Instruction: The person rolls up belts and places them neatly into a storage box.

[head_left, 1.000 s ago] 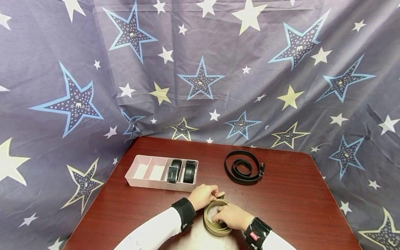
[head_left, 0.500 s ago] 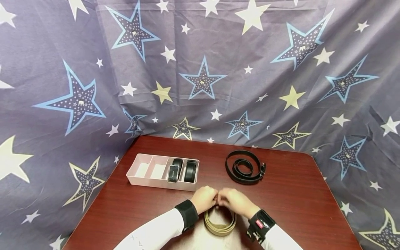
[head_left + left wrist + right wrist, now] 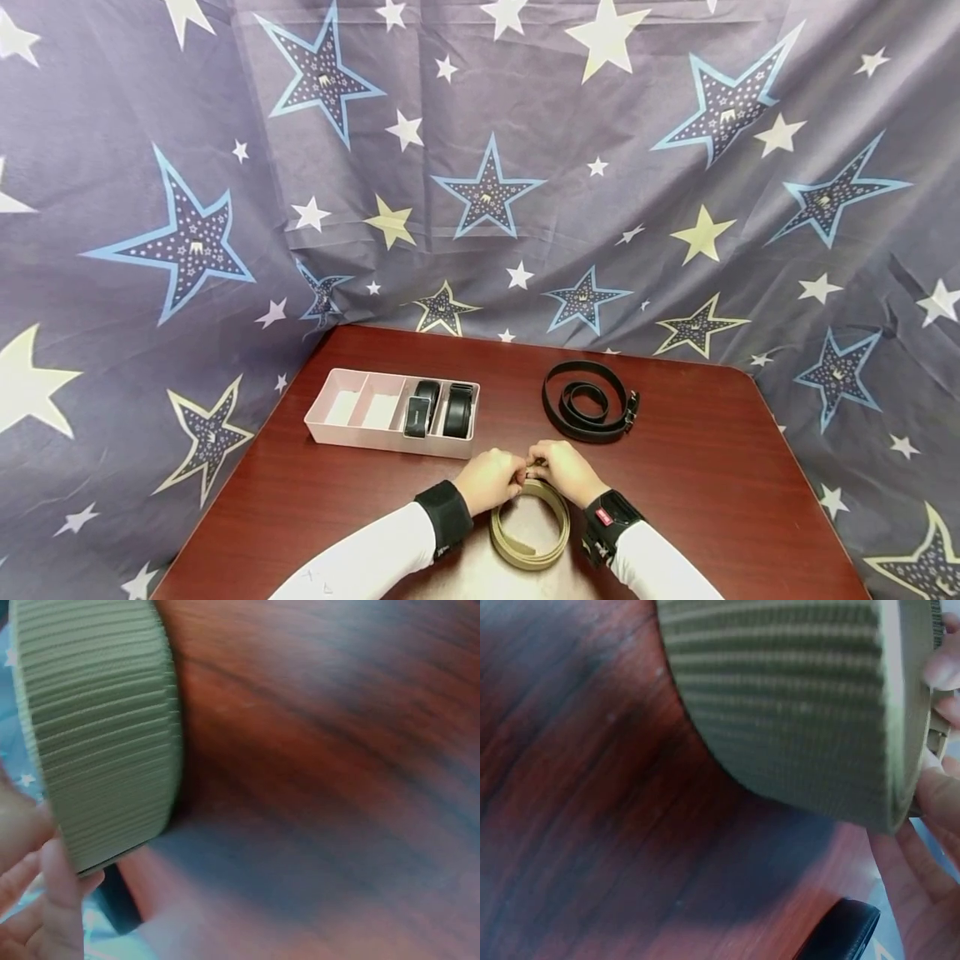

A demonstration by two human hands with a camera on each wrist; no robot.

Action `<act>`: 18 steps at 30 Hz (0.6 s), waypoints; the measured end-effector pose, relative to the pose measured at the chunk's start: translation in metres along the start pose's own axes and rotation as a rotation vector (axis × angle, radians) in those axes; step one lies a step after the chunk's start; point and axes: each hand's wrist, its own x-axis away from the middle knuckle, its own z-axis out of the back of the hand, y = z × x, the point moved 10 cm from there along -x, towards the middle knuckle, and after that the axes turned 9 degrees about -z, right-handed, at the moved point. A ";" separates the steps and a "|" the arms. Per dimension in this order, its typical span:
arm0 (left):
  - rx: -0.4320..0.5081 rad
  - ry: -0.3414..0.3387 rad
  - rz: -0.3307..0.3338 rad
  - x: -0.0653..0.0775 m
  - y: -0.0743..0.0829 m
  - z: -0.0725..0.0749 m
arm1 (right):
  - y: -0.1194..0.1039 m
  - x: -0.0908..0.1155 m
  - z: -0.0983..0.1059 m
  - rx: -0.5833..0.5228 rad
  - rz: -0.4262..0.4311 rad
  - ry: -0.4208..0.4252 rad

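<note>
A khaki ribbed webbing belt (image 3: pixel 529 561) is wound into an open ring at the table's front, in front of the person. At the ring's far side, my left hand (image 3: pixel 491 481) pinches the belt with curled fingers. My right hand (image 3: pixel 566 472) holds the belt's end part close beside it, the two sets of fingertips nearly meeting. Ribbed webbing (image 3: pixel 105 735) fills much of the left wrist view, with fingers at its lower edge. In the right wrist view, fingers grip the rim of the coiled belt (image 3: pixel 787 712) near a metal-looking piece, partly hidden.
A pale pink divided tray (image 3: pixel 386 441) stands behind and left of the hands. Its two right compartments hold a rolled black belt (image 3: pixel 417 417) and another black roll (image 3: pixel 457 412). Back right lies a loosely coiled black belt (image 3: pixel 588 432). A star-patterned curtain (image 3: pixel 480 275) hangs behind the table.
My right hand has gone from inside the ring to its far side, beside my left hand, and holds the belt there. The left hand has stayed almost in place. The ring's middle now shows.
</note>
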 end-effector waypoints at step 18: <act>-0.365 -0.265 -0.470 0.019 0.056 -0.015 | 0.006 -0.002 -0.003 0.009 0.001 -0.057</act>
